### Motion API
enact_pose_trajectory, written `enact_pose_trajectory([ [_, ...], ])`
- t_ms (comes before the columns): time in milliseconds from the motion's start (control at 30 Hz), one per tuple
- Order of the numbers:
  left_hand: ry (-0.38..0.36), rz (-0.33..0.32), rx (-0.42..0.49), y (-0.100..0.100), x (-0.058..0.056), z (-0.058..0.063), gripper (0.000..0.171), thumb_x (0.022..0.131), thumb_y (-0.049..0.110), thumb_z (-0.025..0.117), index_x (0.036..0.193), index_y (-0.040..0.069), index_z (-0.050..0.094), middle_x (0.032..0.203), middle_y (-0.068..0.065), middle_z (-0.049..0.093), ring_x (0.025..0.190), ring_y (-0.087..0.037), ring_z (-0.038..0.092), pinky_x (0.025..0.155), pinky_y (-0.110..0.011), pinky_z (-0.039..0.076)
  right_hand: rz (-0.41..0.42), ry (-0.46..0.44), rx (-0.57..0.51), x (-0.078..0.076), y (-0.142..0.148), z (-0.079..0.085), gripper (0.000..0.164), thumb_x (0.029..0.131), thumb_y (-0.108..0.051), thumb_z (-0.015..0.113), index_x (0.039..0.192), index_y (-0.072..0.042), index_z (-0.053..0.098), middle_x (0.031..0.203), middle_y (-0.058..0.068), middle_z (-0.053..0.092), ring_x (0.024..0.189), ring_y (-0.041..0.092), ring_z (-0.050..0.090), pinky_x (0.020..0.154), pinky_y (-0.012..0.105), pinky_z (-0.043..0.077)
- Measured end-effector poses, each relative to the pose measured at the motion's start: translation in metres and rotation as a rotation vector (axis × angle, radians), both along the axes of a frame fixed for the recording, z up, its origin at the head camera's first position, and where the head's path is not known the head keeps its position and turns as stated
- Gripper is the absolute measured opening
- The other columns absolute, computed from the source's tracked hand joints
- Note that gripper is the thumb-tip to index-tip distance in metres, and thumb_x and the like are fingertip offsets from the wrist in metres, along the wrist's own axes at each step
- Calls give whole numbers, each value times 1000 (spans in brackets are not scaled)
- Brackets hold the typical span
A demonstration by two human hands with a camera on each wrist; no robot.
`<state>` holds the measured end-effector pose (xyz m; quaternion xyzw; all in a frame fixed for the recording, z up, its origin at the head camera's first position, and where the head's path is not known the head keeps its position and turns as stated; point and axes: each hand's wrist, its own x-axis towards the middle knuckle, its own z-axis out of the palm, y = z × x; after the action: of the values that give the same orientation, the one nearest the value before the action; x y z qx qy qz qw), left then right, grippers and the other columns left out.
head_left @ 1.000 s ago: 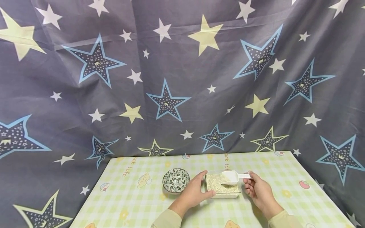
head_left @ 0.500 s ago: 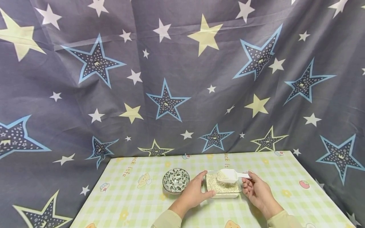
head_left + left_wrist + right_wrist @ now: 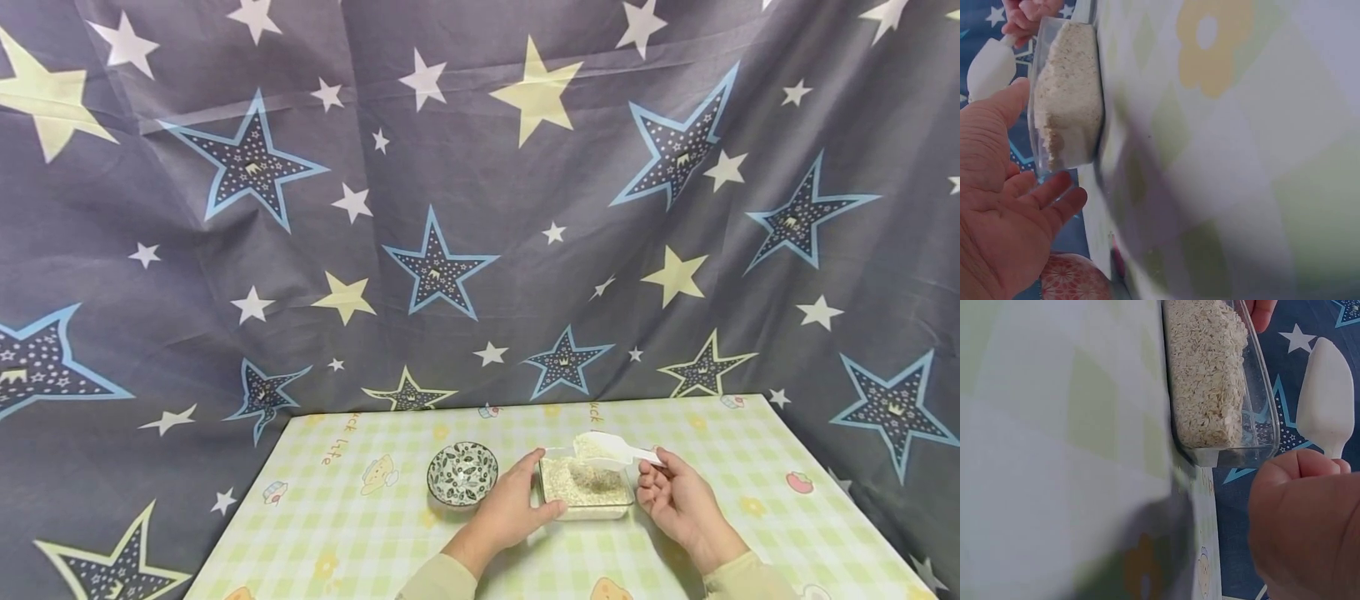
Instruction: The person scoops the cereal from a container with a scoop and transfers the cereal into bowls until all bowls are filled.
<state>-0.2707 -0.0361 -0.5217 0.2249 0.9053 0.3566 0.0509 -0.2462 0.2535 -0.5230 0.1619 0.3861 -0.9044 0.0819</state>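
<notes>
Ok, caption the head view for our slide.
Right hand holds a white scoop above oats; left hand touches their clear container.

White scoop (image 3: 1325,394) bearing pale flakes (image 3: 588,447), above clear rectangular container (image 3: 1244,455), partly filled

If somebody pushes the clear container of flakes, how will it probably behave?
The clear container probably slides rather than tips, as it looks low and broad. It likely feels weighty, since flakes fill much of it. Its straight walls suggest stiffness, with little bending.

The scoop (image 3: 1325,394) looks like smooth, matt plastic, the container (image 3: 1250,455) clear and glossy, the flakes (image 3: 1207,369) rough, the bowl (image 3: 462,475) like shiny glazed ceramic, the table cover (image 3: 360,525) smooth, and the backdrop (image 3: 480,192) matt, creased cloth.
</notes>
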Motion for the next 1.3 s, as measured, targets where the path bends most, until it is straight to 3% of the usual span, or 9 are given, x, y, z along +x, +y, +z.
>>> enact_pose_trajectory([
  [200, 60, -9, 15, -10, 8, 11, 89, 95, 50, 78, 165, 13, 38, 167, -13, 48, 138, -35, 62, 118, -57, 50, -13, -1, 1, 1, -3, 4, 26, 118, -35, 33, 108, -15, 45, 80, -5, 63, 69, 4, 54, 62, 14, 41],
  [367, 156, -17, 36, -35, 14, 24, 77, 97, 45, 77, 162, 17, 45, 160, -7, 56, 123, -28, 71, 102, -47, 62, -14, 5, -2, 0, -2, 6, 29, 118, -35, 33, 105, -14, 47, 79, -5, 64, 69, 4, 54, 61, 14, 41],
  [633, 348, 126, 30, -93, 11, 35, 73, 93, 39, 83, 156, 16, 53, 157, -6, 60, 144, -31, 56, 121, -56, 48, -14, 7, 22, -1, 0, 13, 29, 118, -36, 35, 106, -14, 48, 79, -6, 65, 69, 3, 55, 60, 15, 43],
  [867, 308, 229, 12, -130, 4, 29, 80, 90, 43, 86, 157, 14, 53, 159, -8, 58, 147, -36, 51, 121, -62, 46, -13, 8, 34, -1, 0, 17, 27, 118, -36, 35, 106, -14, 47, 80, -5, 65, 69, 4, 54, 60, 16, 43],
  [1067, 230, 245, -6, -143, 2, 22, 84, 91, 43, 85, 161, 14, 47, 164, -8, 52, 153, -38, 45, 125, -63, 40, -11, 22, 43, -1, -2, 22, 26, 118, -35, 36, 106, -15, 46, 79, -6, 65, 68, 3, 55, 60, 15, 44],
  [1300, 216, 254, -20, -150, -3, 10, 87, 91, 46, 84, 161, 11, 46, 164, -14, 51, 149, -43, 48, 122, -65, 43, -3, 34, 69, -2, -6, 27, 26, 118, -35, 35, 106, -14, 47, 79, -6, 65, 68, 3, 54, 60, 15, 43],
])
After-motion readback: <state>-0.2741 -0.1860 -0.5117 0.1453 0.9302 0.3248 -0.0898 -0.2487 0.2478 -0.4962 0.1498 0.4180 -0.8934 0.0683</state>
